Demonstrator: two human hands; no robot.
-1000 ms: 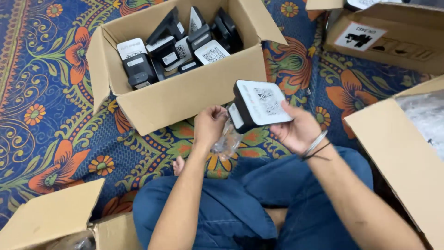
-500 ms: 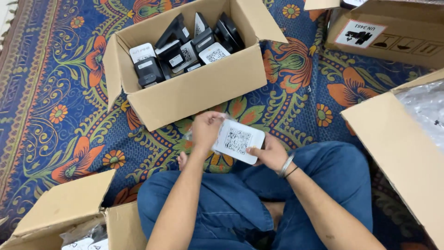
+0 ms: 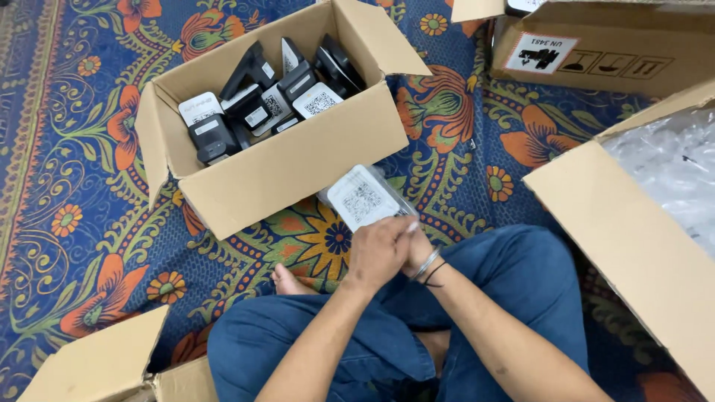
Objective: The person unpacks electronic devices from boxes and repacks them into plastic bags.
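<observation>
Left hand [image 3: 380, 253]: centre of frame, fingers curled over the near edge of a white-faced device with a square code label [image 3: 363, 199], grasping it; right hand [image 3: 417, 249]: mostly hidden behind the left, bangles at the wrist, seems to grip the same device, though its fingers cannot be clearly seen; device: tilted, just in front of the open cardboard box [image 3: 298, 160], upper centre, holding similar black-and-white devices [image 3: 261, 104]; patterned floral rug [image 3: 89, 186] beneath; carton with clear plastic wrapping [image 3: 655, 193], right edge; labelled carton [image 3: 596, 52], upper right; carton flap [image 3: 97, 357], lower left.
</observation>
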